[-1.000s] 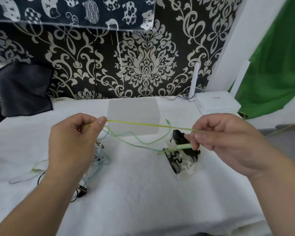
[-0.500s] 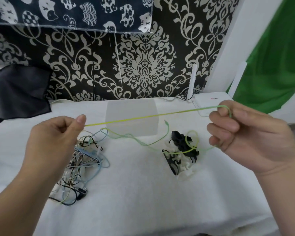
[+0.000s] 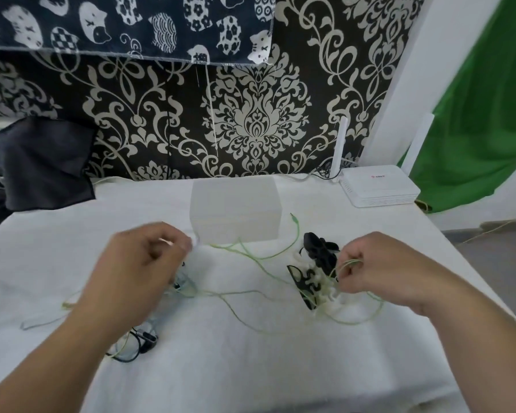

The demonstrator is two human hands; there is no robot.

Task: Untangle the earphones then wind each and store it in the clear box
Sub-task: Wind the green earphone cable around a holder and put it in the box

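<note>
Two hands | right hand (image 3: 379, 271) pinches green cord (image 3: 262, 258) loops | left hand (image 3: 140, 263) curled, blurred, grip unclear | risk: slack snags tangle (image 3: 142, 344), knots tighten

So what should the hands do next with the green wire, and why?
Probably wrap another turn onto the loop. The right hand pinches a small loop of the green earphone cable, but most of it lies slack on the white cloth, and its plug lies loose by the clear box.
</note>
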